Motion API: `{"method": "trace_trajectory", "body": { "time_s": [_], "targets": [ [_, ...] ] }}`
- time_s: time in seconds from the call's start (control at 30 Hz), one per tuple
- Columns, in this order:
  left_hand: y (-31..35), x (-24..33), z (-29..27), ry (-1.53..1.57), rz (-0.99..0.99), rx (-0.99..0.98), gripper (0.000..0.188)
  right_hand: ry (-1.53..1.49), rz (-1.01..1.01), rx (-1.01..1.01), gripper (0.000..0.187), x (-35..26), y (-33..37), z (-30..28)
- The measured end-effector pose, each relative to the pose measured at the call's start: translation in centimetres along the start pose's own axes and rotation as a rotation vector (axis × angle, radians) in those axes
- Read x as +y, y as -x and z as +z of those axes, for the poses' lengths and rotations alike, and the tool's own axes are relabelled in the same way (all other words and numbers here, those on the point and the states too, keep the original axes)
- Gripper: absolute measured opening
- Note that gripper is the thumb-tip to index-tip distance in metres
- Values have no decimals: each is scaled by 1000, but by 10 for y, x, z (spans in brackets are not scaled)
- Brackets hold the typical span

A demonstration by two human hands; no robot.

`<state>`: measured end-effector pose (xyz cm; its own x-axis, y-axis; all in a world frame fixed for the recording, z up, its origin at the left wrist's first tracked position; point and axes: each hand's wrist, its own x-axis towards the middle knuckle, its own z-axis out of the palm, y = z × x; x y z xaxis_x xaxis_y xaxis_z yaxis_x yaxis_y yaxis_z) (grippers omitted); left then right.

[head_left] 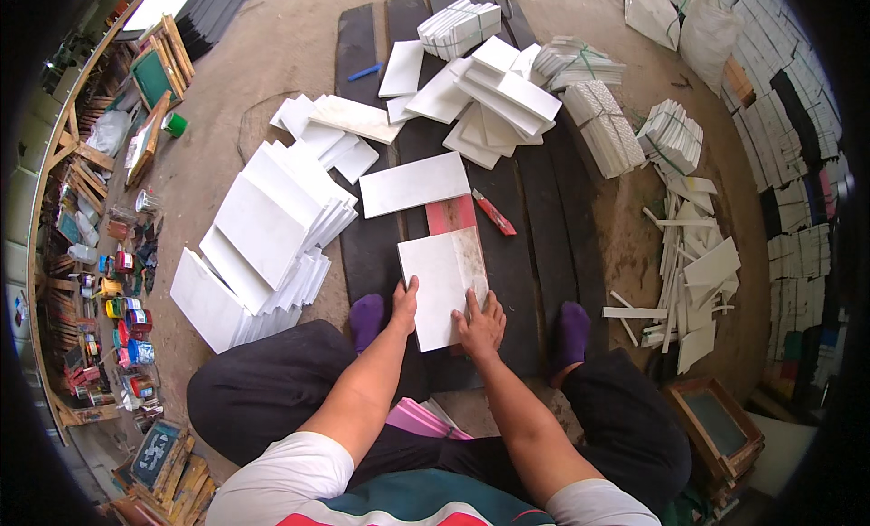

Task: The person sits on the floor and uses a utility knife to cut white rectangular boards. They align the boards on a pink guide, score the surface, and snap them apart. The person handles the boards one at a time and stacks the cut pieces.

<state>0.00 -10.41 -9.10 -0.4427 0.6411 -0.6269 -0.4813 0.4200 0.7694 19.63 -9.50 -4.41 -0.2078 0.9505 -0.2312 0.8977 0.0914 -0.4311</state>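
In front of me a white rectangular sheet (426,277) lies over a red board (450,215) on the dark planks. My left hand (405,305) grips the sheet's left edge, thumb on top. Along the right side of the sheet runs a paler, brown-stained strip (469,259); I cannot tell whether it is a separate piece. My right hand (481,325) rests on the sheet's lower right, fingers spread over its edge and the strip. Just beyond, a loose white panel (414,184) lies across the red board's far end. A red utility knife (494,212) lies to its right.
Fanned white sheets (258,227) are stacked at left. More loose panels (507,96) and tied bundles (601,127) lie at the far side. White offcuts (693,259) pile up at right. Paint cans (136,322) line the left wall; a wooden frame (716,426) stands at lower right.
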Motion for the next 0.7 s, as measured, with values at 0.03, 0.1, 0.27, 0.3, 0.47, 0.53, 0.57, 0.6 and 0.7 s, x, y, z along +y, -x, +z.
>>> {"method": "trace_trajectory", "body": {
  "time_s": [0.03, 0.1, 0.27, 0.3, 0.47, 0.53, 0.57, 0.6, 0.7],
  "targets": [
    [-2, -2, -1, 9, 2, 2, 58, 9, -11, 8, 65, 1, 0, 1],
    [-3, -7, -6, 1, -1, 8, 57, 3, -9, 23, 66, -1, 1, 3],
    [-1, 1, 3, -17, -17, 1, 56, 26, 23, 55, 68, 0, -1, 8],
    [-1, 3, 5, -13, -17, -2, 56, 21, 29, 61, 68, 1, -2, 8],
    [-8, -2, 8, 54, 24, -45, 53, 23, 30, 78, 67, 1, -7, 4],
    [-9, -5, 11, 6, 30, -13, 52, 30, 26, 69, 66, 2, -8, 1],
    [-9, -5, 14, -18, 34, 4, 51, 36, 35, 70, 66, 3, -9, 0],
    [-8, -6, 18, -26, 48, 31, 49, 43, 44, 70, 66, 4, -10, -2],
    [-4, -10, 27, -62, 84, 95, 44, 50, 37, 73, 67, 9, -10, -4]
  ]
}}
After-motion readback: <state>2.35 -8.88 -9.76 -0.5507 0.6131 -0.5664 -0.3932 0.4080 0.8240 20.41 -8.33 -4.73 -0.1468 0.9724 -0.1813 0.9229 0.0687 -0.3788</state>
